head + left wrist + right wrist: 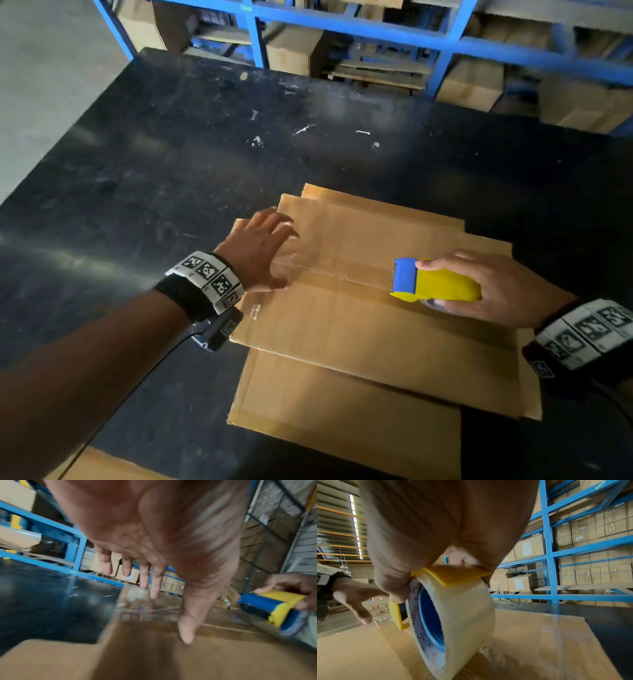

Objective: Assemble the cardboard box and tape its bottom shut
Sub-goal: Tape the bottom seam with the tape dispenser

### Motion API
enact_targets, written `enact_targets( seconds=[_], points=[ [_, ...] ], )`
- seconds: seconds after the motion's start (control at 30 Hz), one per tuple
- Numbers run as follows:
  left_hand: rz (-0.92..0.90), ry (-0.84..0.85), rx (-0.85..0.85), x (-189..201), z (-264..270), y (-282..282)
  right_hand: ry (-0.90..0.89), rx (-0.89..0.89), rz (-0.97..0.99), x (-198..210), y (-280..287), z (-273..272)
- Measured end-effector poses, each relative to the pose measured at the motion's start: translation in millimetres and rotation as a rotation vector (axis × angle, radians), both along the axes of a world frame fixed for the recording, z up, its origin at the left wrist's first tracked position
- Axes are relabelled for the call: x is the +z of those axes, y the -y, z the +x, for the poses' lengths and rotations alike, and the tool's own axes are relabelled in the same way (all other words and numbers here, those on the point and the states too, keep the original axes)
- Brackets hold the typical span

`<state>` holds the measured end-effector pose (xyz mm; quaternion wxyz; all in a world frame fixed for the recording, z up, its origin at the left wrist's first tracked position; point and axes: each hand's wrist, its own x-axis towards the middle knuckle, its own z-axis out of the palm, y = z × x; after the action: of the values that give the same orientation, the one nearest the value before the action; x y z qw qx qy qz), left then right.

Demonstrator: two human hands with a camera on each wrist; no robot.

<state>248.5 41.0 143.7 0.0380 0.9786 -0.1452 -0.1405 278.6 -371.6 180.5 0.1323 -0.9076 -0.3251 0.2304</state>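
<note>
A brown cardboard box point(370, 325) stands on the black table with its folded flaps facing up. Clear tape point(339, 270) runs along the centre seam from the left edge toward the right. My left hand point(263, 250) lies flat with spread fingers point(154, 582) at the box's left end, over the start of the tape. My right hand point(496, 284) grips a yellow and blue tape dispenser point(435, 281) on the seam at the right. The clear tape roll point(453, 622) sits under my palm against the cardboard point(530, 642).
The black table point(171, 154) stretches left and behind the box. More flat cardboard point(102, 466) lies at the near left edge. Blue shelving point(428, 37) with stacked cartons point(529, 547) stands behind the table.
</note>
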Motion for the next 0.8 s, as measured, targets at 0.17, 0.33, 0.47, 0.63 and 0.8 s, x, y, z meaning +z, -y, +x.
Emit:
enact_targets(
  seconds=[0.17,0.33,0.47,0.63,0.8],
  points=[
    [-0.061,-0.110,-0.163,4.6,8.4,108.7,0.052,0.020,0.061,-2.3,1.5,0.5],
    [0.012,-0.124,-0.125,-2.5,9.7,140.6,0.085,0.041,0.086,-7.0,6.9,0.8],
    [0.066,-0.123,-0.109,3.1,7.7,142.3,0.051,0.051,0.079,-0.7,26.0,-2.2],
    [0.101,-0.164,-0.076,14.4,4.4,155.7,0.012,-0.019,0.016,13.2,125.4,-11.1],
    [0.140,-0.188,-0.058,23.9,3.5,168.0,-0.010,-0.068,-0.133,23.6,220.2,-16.6]
  ],
)
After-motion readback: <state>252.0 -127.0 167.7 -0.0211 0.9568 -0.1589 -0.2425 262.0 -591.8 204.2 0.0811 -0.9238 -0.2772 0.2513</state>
